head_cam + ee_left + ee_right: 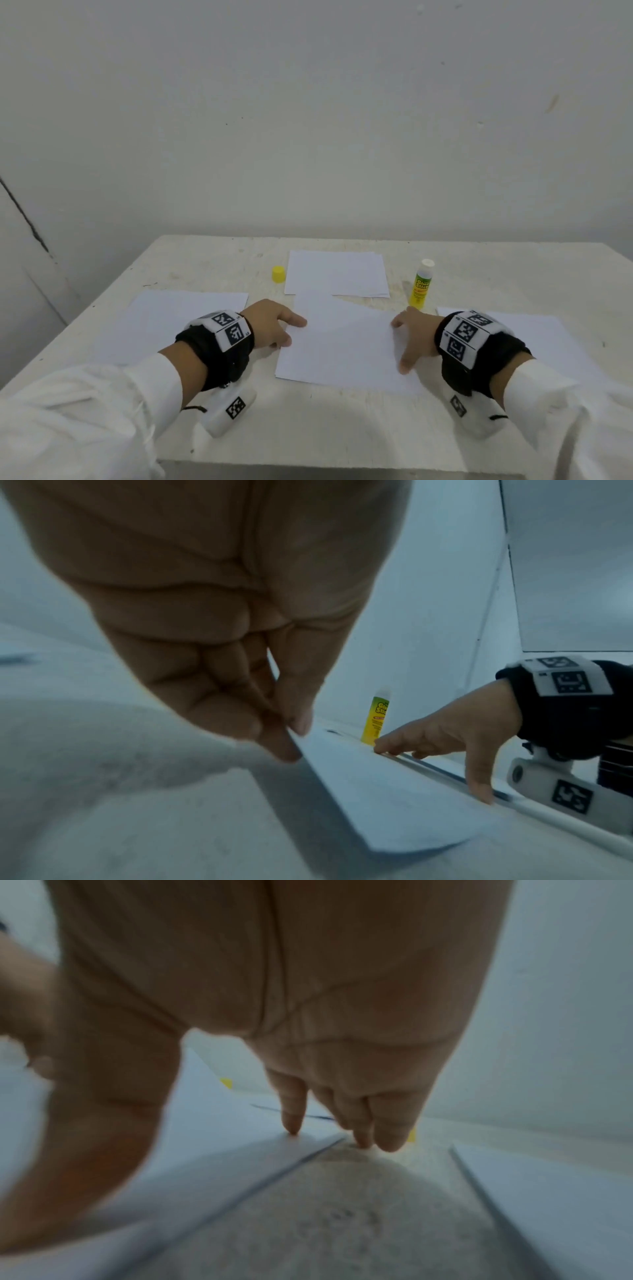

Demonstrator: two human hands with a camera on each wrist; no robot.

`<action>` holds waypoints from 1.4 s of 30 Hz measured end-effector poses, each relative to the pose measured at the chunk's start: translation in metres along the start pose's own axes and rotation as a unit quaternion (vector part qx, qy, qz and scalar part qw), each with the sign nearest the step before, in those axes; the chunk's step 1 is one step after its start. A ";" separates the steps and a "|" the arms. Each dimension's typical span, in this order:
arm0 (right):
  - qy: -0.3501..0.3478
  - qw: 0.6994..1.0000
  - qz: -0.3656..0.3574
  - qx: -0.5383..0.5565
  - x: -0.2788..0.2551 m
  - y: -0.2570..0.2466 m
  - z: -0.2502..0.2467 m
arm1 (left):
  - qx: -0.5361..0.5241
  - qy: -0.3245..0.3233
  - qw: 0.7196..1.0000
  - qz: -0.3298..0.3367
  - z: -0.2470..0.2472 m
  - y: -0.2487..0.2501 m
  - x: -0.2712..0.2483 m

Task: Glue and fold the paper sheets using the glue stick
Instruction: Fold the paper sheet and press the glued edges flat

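Observation:
A white paper sheet [342, 346] lies in the middle of the table in front of me. My left hand [291, 330] is at its left edge; in the left wrist view the thumb and fingers [291, 737] pinch that edge, and the sheet [394, 799] casts a shadow beneath it. My right hand [400, 342] rests with spread fingers on the sheet's right edge, the index fingertip [293, 1129] on the paper. The yellow glue stick [421, 284] stands upright just beyond my right hand, uncapped. Its yellow cap [278, 274] sits apart at the back left.
A stack of white sheets [337, 274] lies at the back centre. Single sheets lie on the left [171, 318] and on the right [513, 329]. The table's front edge [342, 467] is close to my arms, and a wall rises behind the table.

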State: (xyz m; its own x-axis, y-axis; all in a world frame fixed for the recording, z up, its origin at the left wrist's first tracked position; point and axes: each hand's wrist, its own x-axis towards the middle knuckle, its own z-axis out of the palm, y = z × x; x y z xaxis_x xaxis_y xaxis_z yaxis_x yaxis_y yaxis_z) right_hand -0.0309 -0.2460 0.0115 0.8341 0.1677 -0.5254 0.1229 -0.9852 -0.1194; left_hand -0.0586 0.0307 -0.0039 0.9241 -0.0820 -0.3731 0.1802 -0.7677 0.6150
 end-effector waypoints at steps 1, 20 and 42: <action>0.018 0.998 0.010 0.065 0.001 0.002 -0.002 | -0.022 0.014 1.000 0.009 -0.004 -0.002 0.001; 0.089 0.984 0.095 0.125 0.110 -0.050 -0.065 | 0.159 0.023 0.985 -0.068 -0.044 0.043 0.127; 0.050 0.994 0.095 0.035 0.127 -0.045 -0.058 | 0.221 0.004 0.967 -0.125 -0.029 0.051 0.144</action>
State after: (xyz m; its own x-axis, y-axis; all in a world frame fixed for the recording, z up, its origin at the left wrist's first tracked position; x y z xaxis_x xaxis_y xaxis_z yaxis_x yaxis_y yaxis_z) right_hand 0.1009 -0.1822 -0.0008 0.8884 -0.0282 -0.4582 -0.0759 -0.9934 -0.0860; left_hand 0.0931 -0.0018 -0.0060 0.8730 0.1444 -0.4658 0.2381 -0.9598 0.1487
